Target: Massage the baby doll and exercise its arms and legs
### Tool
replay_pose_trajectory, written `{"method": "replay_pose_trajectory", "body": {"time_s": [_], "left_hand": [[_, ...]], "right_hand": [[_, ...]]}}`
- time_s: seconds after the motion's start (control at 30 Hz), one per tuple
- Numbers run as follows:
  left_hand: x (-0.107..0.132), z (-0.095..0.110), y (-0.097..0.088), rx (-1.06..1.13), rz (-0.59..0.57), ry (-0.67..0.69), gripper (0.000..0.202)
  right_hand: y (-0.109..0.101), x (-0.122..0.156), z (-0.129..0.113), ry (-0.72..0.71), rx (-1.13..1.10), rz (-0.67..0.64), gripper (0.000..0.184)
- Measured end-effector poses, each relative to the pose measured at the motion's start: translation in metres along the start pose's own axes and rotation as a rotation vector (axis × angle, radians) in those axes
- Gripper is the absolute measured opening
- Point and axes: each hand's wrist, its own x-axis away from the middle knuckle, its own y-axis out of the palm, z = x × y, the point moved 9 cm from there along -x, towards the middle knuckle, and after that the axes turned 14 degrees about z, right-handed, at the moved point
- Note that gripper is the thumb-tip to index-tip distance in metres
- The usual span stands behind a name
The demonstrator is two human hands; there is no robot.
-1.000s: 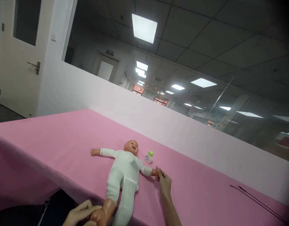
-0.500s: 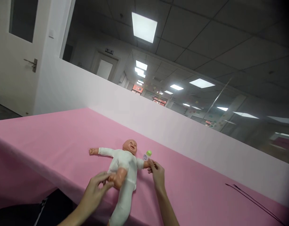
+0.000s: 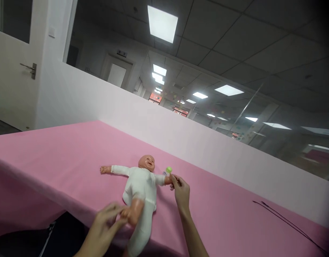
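A baby doll [image 3: 140, 185] with a white cloth body lies on its back on the pink-covered table, its head towards the wall. My left hand [image 3: 106, 223] pinches the doll's bare foot [image 3: 126, 213], whose leg is bent up over the body. The doll's small hand is between the fingers of my right hand [image 3: 182, 194], its arm stretched out sideways. Just behind that arm stands a small bottle with a green cap [image 3: 169, 169], partly hidden. The doll's other arm [image 3: 118, 170] lies free on the cloth, and its other leg reaches towards the near edge.
A pink cloth [image 3: 59, 153] covers the table and hangs over the near edge. Thin black cables [image 3: 284, 221] lie on the right. Along the back runs a white wall [image 3: 143, 114] with a window above it. A door [image 3: 16, 78] is at the far left.
My left hand has drawn the doll's foot slightly down and towards me. My right hand and the doll's hand have shifted a little up and right, covering more of the bottle.
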Motion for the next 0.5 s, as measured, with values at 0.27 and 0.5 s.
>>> {"method": "replay_pose_trajectory", "body": {"time_s": [0.27, 0.5], "left_hand": [[-0.095, -0.017, 0.043, 0.122, 0.074, -0.069, 0.037], [0.014, -0.010, -0.043, -0.067, 0.061, -0.017, 0.033]], "right_hand": [[0.064, 0.035, 0.000, -0.049, 0.026, -0.266, 0.047], [-0.049, -0.041, 0.084, 0.221, 0.015, 0.167, 0.063]]}}
